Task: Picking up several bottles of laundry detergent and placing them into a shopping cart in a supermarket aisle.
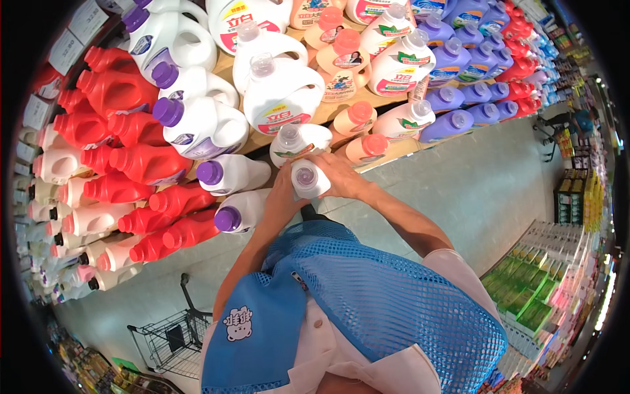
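Between my two hands is a white detergent bottle (315, 183) with a clear cap, seen from above at the front of the shelf. My left hand (281, 189) grips its left side, and my right hand (342, 172) wraps around its right side and back. Directly behind it stands a similar white bottle (301, 143) with a clear cap. White bottles with purple caps (241, 209) are close by my left hand. Orange-capped peach bottles (366, 149) stand beyond my right hand. The lower part of the held bottle is hidden.
Red detergent bottles (162, 234) fill the shelf at left, and purple-blue ones (448, 125) at right. Larger white jugs (283, 93) stand on the upper wooden shelf (339, 106). A wire shopping cart (172, 340) is behind at left. Stacked green packs (524, 283) and a distant person (583, 120) appear at right.
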A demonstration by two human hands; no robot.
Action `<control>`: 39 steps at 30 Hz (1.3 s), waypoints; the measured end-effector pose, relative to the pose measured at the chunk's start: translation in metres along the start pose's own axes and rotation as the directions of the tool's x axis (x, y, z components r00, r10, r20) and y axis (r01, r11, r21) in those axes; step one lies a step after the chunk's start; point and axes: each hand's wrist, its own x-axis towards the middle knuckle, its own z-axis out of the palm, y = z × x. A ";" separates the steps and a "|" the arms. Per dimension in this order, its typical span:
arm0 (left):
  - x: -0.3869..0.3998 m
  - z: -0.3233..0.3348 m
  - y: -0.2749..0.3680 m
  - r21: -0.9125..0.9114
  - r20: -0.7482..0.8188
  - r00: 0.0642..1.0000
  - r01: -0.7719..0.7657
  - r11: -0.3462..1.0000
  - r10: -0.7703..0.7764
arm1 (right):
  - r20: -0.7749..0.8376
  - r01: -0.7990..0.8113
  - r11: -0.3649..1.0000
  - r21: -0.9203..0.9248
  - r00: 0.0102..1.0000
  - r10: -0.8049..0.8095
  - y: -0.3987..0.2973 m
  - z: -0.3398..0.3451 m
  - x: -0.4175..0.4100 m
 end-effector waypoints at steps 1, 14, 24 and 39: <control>0.000 0.000 -0.003 0.011 -0.013 0.999 -0.047 0.999 0.048 | -0.011 0.011 1.000 0.017 1.000 -0.011 0.002 0.001 0.001; 0.006 -0.002 -0.009 0.008 -0.002 0.985 -0.170 0.985 0.170 | 0.018 -0.013 1.000 0.002 1.000 0.013 0.006 -0.007 -0.005; -0.030 0.013 -0.031 0.173 0.028 0.995 -0.098 0.980 0.094 | -0.438 -0.043 0.999 -0.013 0.898 0.033 -0.023 0.024 -0.089; 0.008 0.068 0.099 0.075 0.001 0.973 -0.230 0.970 0.231 | -0.451 -0.273 0.961 -0.049 0.864 0.223 0.108 -0.055 -0.140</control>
